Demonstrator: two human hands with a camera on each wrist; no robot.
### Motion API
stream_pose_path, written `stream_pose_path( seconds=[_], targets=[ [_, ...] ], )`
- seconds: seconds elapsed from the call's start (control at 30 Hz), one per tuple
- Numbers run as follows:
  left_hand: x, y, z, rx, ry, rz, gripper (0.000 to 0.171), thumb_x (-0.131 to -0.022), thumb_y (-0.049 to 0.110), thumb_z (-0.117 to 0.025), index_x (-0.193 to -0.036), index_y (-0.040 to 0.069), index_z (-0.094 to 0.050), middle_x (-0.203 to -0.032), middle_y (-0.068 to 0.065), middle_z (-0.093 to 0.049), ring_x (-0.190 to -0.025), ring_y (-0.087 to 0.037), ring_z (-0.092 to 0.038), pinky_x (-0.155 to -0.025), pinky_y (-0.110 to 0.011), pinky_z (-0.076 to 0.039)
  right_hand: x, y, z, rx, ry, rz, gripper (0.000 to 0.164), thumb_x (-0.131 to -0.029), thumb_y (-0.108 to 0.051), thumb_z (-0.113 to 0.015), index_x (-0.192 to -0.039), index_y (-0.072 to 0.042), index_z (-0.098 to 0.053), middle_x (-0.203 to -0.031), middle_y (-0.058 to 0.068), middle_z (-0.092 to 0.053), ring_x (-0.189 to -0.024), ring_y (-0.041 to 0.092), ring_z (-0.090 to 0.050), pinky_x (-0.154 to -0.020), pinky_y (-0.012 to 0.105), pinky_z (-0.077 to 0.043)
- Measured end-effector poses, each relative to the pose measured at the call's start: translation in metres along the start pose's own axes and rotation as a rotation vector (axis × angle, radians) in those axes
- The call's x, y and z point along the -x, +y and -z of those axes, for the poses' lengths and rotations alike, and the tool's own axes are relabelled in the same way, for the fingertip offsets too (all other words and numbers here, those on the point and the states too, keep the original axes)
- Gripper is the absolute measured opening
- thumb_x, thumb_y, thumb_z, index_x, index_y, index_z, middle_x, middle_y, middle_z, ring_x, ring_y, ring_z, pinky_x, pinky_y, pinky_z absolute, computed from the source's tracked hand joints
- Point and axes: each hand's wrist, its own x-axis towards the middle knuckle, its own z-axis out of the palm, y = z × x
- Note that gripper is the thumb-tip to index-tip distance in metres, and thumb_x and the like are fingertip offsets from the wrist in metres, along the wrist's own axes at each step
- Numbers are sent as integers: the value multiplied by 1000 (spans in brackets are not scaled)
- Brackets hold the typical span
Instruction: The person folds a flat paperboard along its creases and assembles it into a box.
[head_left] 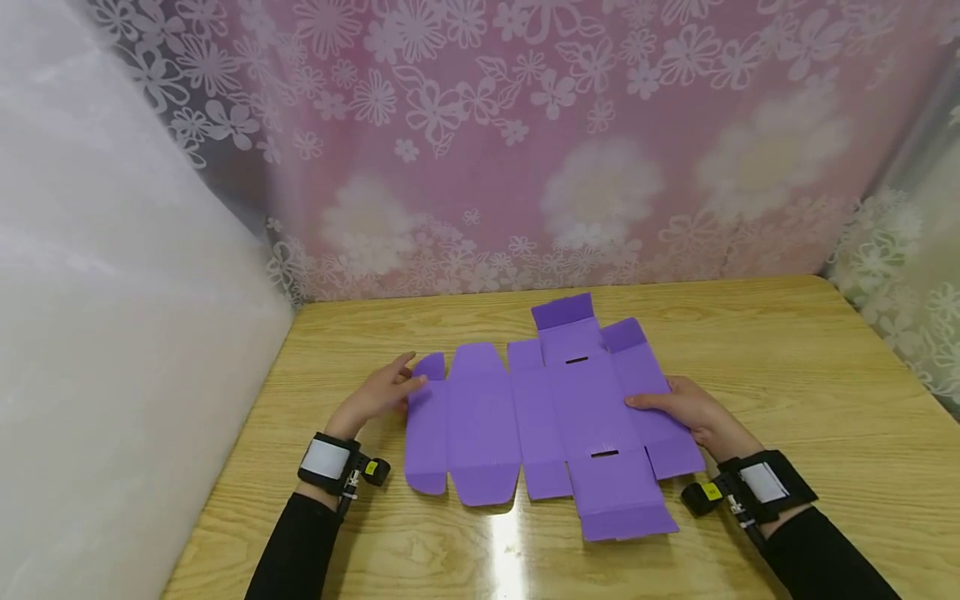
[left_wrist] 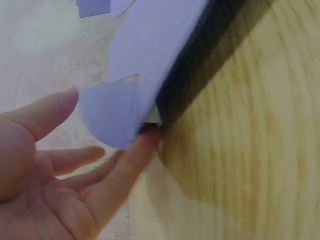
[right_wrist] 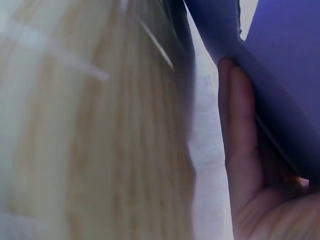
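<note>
The purple carton sheet (head_left: 588, 400) is unfolded between the two hands, over the table (head_left: 787, 358). Head view: the whole outline is visible, including two slots (head_left: 604, 454) in the wide panel. The right hand (head_left: 693, 408) has a pinching grip on the right side panel, thumb on the upper face. Right wrist view: the fingers (right_wrist: 242, 115) are exposed, extended along the underside, that side raised above the table. The left hand (head_left: 382, 390) is at the upper left corner flap (head_left: 431, 367). Left wrist view: its grip is spread, thumb well apart from the fingers, one fingertip at the sheet's lower edge; whether the thumb touches the flap cannot be told
</note>
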Motion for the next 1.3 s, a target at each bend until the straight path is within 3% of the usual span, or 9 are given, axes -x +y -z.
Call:
stream_pose_path(
  seconds=[0.1,0.2,0.33,0.5,0.77,0.97,1.13,1.3],
  targets=[
    [-4,-1,3,1,32,-7,62,-105,30,-55,-154,-2,-34,-137,-31,-52,-104,-35,-64,-85,-41,-56,1,0,-1,4,2,9,78,-93,-18,-69,-148,17,-27,-98,8,-70,-87,21,-71,-77,40,-60],
    [-11,-3,6,10,19,-1,56,-104,31,-57,-149,0,-44,-138,-27,-54,-113,-34,-61,-88,-40,-54,2,0,0,12,-7,24,76,-93,-18,-70,-147,19,-29,-96,7,-71,-86,20,-71,-76,40,-60],
    [-18,1,13,-40,-64,-1,55,-102,33,-58,-146,2,-50,-147,-25,-48,-134,-38,-48,-98,-45,-50,3,-1,1,25,-16,34,76,-93,-17,-70,-147,18,-30,-96,7,-70,-85,21,-71,-76,40,-60],
    [-25,12,16,-102,-171,-47,48,-101,29,-61,-141,3,-56,-147,-23,-50,-135,-39,-47,-102,-49,-46,5,-2,2,23,-24,30,75,-94,-17,-69,-148,17,-29,-97,8,-70,-86,21,-71,-76,41,-60],
    [-32,21,10,-140,-211,-49,44,-98,25,-66,-134,1,-61,-147,-22,-50,-141,-41,-38,-113,-56,-33,5,-5,-1,23,-36,33,80,-93,-18,-70,-152,14,-25,-107,12,-68,-92,23,-70,-79,41,-59],
    [-37,13,6,-36,-227,-53,27,-94,23,-72,-113,5,-68,-134,-14,-56,-128,-31,-46,-107,-49,-36,7,-4,0,28,-35,33,78,-94,-17,-69,-151,15,-26,-107,12,-67,-92,22,-69,-79,41,-59],
    [-36,7,6,108,-270,-38,41,-91,21,-75,-128,4,-68,-147,-15,-52,-140,-34,-43,-116,-54,-30,8,-6,-1,16,-65,43,79,-95,-17,-68,-152,13,-23,-111,15,-66,-94,25,-69,-80,43,-59],
    [-38,3,7,137,-328,-101,44,-92,18,-73,-133,3,-65,-148,-16,-51,-140,-35,-43,-117,-54,-29,9,-8,0,32,-53,42,81,-93,-19,-70,-152,14,-23,-111,16,-65,-93,25,-69,-79,43,-59]
  ],
)
